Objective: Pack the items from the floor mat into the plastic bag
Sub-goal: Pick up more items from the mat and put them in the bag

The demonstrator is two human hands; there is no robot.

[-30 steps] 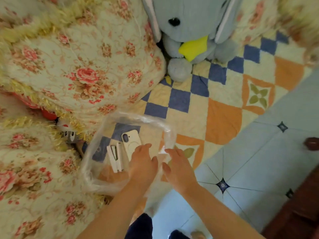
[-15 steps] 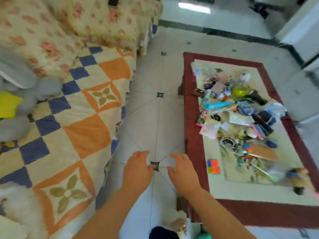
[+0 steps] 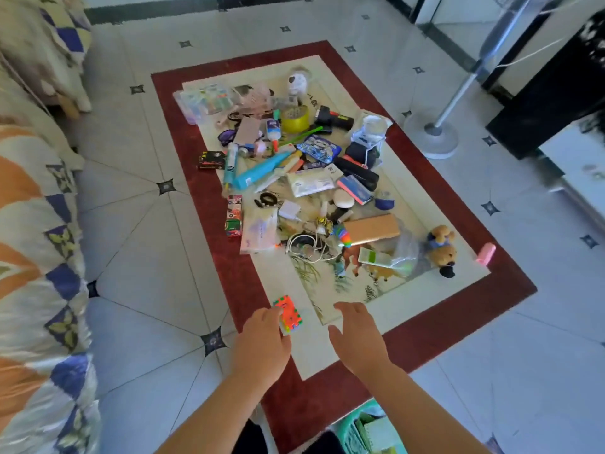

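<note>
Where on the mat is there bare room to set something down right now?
Bare: the cream strip at the mat's near end, between the puzzle cube and the red border, beside the right hand; also the red border's left side. Crowded: the middle, from clear box to plush dog.

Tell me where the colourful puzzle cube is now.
In the head view, the puzzle cube lies on the near end of the floor mat, apart from the pile, at the fingertips of the left hand, with the right hand to its right.
</note>
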